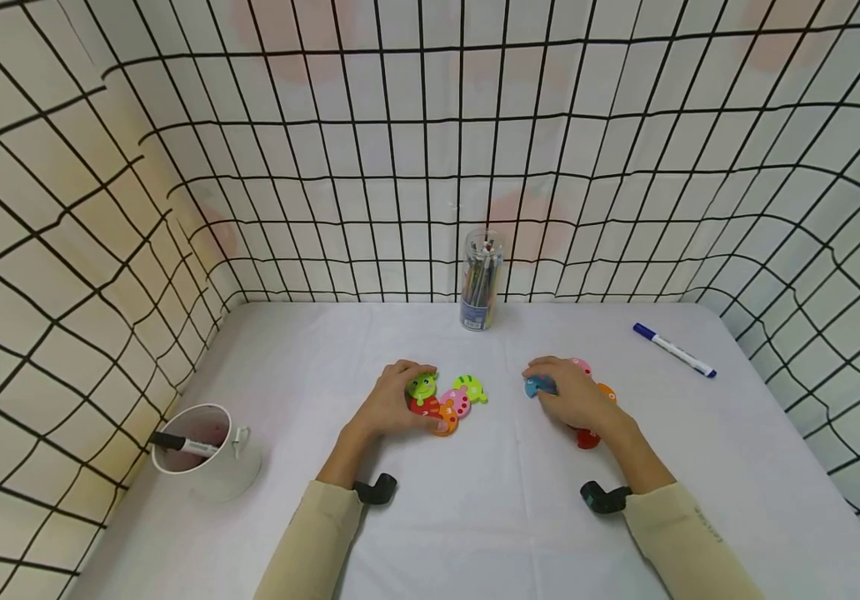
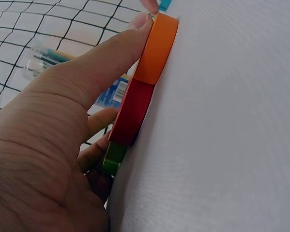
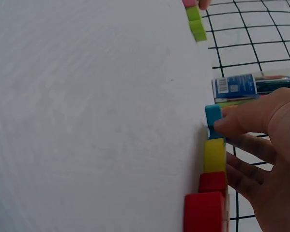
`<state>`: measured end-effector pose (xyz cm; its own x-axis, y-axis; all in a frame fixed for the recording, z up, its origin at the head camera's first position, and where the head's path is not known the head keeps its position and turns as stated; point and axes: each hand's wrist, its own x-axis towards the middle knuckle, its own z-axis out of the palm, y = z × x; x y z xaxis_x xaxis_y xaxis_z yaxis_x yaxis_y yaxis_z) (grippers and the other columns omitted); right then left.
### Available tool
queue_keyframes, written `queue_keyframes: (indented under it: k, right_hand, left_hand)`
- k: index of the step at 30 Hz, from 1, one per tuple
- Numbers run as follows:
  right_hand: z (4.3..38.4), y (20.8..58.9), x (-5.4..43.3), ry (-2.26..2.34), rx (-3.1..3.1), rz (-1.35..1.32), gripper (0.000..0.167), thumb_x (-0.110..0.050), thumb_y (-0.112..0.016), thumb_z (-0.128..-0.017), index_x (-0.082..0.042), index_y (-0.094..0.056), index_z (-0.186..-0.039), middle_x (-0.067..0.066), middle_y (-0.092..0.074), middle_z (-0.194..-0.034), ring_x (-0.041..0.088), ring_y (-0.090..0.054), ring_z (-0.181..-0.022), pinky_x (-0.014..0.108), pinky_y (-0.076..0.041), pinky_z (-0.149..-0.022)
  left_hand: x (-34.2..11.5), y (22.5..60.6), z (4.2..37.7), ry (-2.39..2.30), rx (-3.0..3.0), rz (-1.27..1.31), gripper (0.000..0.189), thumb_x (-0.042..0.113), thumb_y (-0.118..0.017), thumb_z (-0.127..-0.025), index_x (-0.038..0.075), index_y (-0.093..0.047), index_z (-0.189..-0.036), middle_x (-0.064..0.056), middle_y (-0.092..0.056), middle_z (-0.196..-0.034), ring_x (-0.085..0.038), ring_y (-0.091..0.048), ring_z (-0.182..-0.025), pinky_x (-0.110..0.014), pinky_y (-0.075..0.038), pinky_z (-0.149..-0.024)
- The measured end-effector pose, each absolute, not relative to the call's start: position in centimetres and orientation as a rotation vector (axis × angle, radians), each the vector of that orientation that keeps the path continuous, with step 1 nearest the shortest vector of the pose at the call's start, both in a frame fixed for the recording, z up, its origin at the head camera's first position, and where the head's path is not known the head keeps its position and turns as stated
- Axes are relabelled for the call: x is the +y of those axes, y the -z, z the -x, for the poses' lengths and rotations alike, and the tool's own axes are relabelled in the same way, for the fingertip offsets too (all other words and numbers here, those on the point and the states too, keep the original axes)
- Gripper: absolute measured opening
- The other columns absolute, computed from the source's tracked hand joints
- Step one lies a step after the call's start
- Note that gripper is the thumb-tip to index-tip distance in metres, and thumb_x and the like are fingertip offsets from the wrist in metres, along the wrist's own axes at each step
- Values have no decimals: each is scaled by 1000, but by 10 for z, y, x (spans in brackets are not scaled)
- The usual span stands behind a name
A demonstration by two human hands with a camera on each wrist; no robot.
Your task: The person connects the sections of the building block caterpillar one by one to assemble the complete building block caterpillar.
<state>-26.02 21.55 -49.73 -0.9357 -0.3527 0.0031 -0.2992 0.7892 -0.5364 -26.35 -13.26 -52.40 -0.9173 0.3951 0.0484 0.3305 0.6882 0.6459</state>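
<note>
Thumb and fingers of my left hand (image 1: pixel 387 402) span one end of a wooden caterpillar puzzle (image 1: pixel 457 402) on the table. Its row runs from a green smiling head through red, orange and pink pieces to a striped green tail. The left wrist view shows the thumb on the orange piece (image 2: pixel 157 50), with the red piece (image 2: pixel 131 108) beside it. On the right, my right hand (image 1: pixel 576 398) pinches a blue piece (image 1: pixel 538 385). Yellow (image 3: pixel 215 155) and red pieces (image 3: pixel 203 212) line up with it under the hand; pink and orange ones partly show behind.
A clear jar of pens and pencils (image 1: pixel 479 287) stands at the back. A blue-capped marker (image 1: pixel 674 350) lies at the right. The white bucket (image 1: pixel 238 467) at the left holds a black-capped marker (image 1: pixel 184 445). Black netting (image 1: pixel 422 122) surrounds the back and sides.
</note>
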Motion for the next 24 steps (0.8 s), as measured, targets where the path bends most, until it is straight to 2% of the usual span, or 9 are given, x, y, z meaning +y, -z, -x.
queue_keyframes:
  k: [5,11,15,19,22,24]
  right_hand:
    - [260,497,212,800,2898,511,39,-16,-69,-97,-11,-67,-135,15,-55,-150,43,-47,-141,64,-41,-113]
    - [260,497,212,809,2882,458,48,-33,-74,-95,-15,-64,-138,14,-55,-150,40,-51,-138,61,-46,-109]
    - [259,495,212,781,2834,502,51,-28,-72,-93,-19,-61,-142,11,-54,-152,37,-50,-138,63,-45,-109]
    - [259,494,213,775,2801,562,51,-14,-66,-91,-20,-62,-141,9,-58,-148,32,-57,-125,58,-50,-106]
    - [258,495,212,799,2788,561,45,-14,-68,-93,-20,-65,-138,7,-62,-141,26,-57,-112,50,-53,-99]
    - [258,496,212,795,2789,565,44,-20,-71,-95,-20,-65,-138,7,-63,-139,25,-57,-112,49,-53,-100]
  left_hand:
    - [-131,525,263,-1045,2797,-610,89,57,-91,-68,27,-58,-145,-5,-51,-144,-28,-43,-136,-54,-42,-113]
    - [-130,525,263,-1046,2800,-605,90,59,-90,-68,27,-57,-145,-5,-51,-145,-28,-42,-137,-55,-43,-112]
    - [-131,525,264,-1063,2800,-575,85,54,-89,-72,27,-57,-145,-6,-49,-147,-29,-41,-138,-56,-43,-113]
    - [-133,525,265,-1087,2801,-551,79,46,-90,-74,26,-58,-144,-7,-47,-149,-30,-38,-141,-57,-41,-115]
    - [-134,525,265,-1102,2788,-548,79,45,-90,-74,26,-59,-144,-8,-46,-151,-31,-36,-143,-59,-40,-116]
    - [-134,524,264,-1107,2776,-541,80,46,-90,-74,26,-58,-144,-8,-45,-152,-31,-36,-144,-59,-39,-116]
